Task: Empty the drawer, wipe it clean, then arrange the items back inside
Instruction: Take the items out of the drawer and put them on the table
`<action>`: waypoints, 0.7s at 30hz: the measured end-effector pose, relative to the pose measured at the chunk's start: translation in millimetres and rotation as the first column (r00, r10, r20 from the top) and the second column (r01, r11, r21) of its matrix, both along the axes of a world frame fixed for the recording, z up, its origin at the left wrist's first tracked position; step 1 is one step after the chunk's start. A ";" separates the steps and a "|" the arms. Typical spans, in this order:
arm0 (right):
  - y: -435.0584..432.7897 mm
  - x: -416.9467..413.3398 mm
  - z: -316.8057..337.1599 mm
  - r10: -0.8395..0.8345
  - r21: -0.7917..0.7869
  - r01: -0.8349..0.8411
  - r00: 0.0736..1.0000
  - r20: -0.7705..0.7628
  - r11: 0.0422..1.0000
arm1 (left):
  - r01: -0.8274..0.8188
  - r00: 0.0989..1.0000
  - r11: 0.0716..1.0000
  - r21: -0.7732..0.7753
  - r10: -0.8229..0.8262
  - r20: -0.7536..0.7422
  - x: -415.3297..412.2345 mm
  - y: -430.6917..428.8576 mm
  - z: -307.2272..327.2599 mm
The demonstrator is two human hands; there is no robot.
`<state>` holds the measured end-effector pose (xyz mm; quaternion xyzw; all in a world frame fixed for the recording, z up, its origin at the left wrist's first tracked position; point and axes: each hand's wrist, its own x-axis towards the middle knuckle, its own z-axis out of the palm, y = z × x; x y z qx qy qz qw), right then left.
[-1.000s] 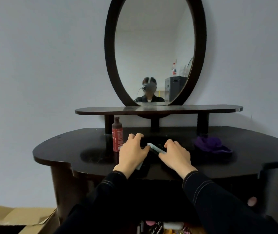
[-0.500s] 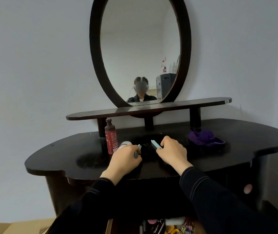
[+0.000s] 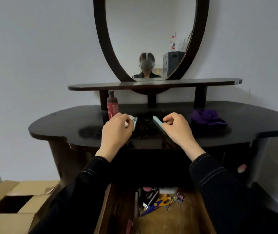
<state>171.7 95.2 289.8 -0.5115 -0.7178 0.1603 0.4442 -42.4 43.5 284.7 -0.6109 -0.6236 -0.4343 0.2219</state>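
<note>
The wooden drawer (image 3: 177, 220) stands pulled out below the dark dressing table (image 3: 244, 125). Inside lie blue-and-yellow scissors (image 3: 158, 202), a black packet (image 3: 150, 196), a white block (image 3: 167, 190), a pink item (image 3: 146, 189), coloured clips (image 3: 177, 199) and pens. Over the tabletop, my left hand (image 3: 116, 132) has curled fingers round a thin light-blue piece (image 3: 135, 123), and a small white round thing (image 3: 130, 118) shows beside them. My right hand (image 3: 177, 129) pinches the end of a light-blue flat bar (image 3: 157, 123). The two pieces are apart, with a gap between them.
A red bottle (image 3: 112, 105) stands at the back left of the tabletop, close to my left hand. A purple cloth (image 3: 205, 117) lies at the right. A narrow shelf (image 3: 151, 84) and an oval mirror (image 3: 151, 31) rise behind. An open cardboard box (image 3: 13, 205) sits on the floor at the left.
My hands have drawn apart, each with a light-blue piece that was close to the other before. The view has tilted down, and the open drawer's contents show now.
</note>
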 end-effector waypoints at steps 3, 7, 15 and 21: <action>-29.9 6.6 -17.9 0.005 0.197 -0.020 0.997 0.077 0.980 | 0.133 0.984 0.977 0.168 -0.150 0.096 6.0 -32.1 -28.1; -72.6 11.9 -60.7 -0.032 0.564 -0.035 0.993 0.109 0.825 | 0.164 0.987 0.949 0.268 -0.159 -0.039 10.8 -77.7 -95.0; -106.5 15.2 -192.0 0.182 0.384 -0.303 0.930 0.320 0.872 | 0.255 0.966 0.843 -0.474 -0.249 0.077 -10.4 -130.4 -189.9; -86.2 2.2 -276.3 0.344 -0.280 -0.249 0.863 0.369 0.927 | 0.135 0.990 0.508 -0.850 -0.044 0.131 -0.8 -105.8 -228.6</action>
